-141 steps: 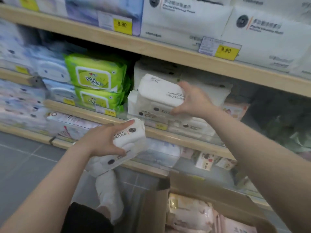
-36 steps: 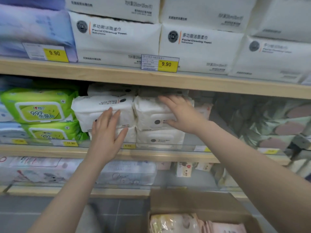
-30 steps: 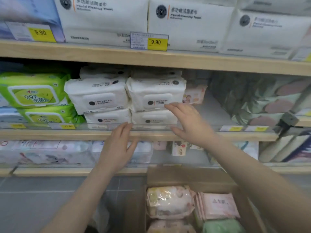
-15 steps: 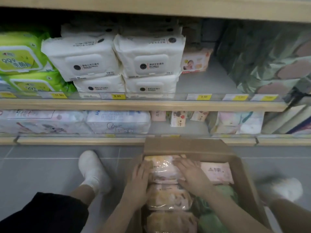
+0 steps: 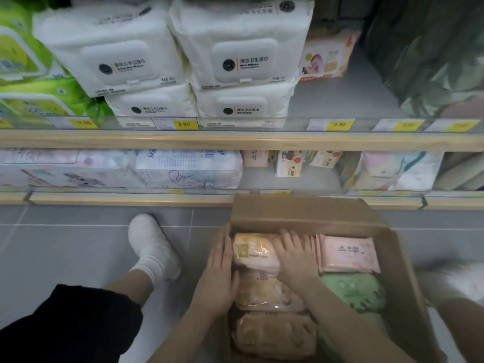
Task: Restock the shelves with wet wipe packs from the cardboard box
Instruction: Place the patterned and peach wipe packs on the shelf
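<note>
A yellow pack of wet wipes lies at the far left corner of an open cardboard box on the floor, on top of two more yellowish packs stacked toward the camera. The left hand lies flat against the pack's left side with its fingers straight and together, down between the pack and the box wall. The right hand rests on the pack's right edge, fingers spread and slightly bent; whether they curl under the pack cannot be told. Just right of that hand are thin pink packs, and nearer the camera a green pack. A foot in a white sock stands on the grey tiles left of the box. Behind the box runs a low shelf of pale packs. The shelf above holds two stacks of white packs side by side, green packs at the left edge, a small baby-print pack to the right, and yellow price tags along its front rail.
</note>
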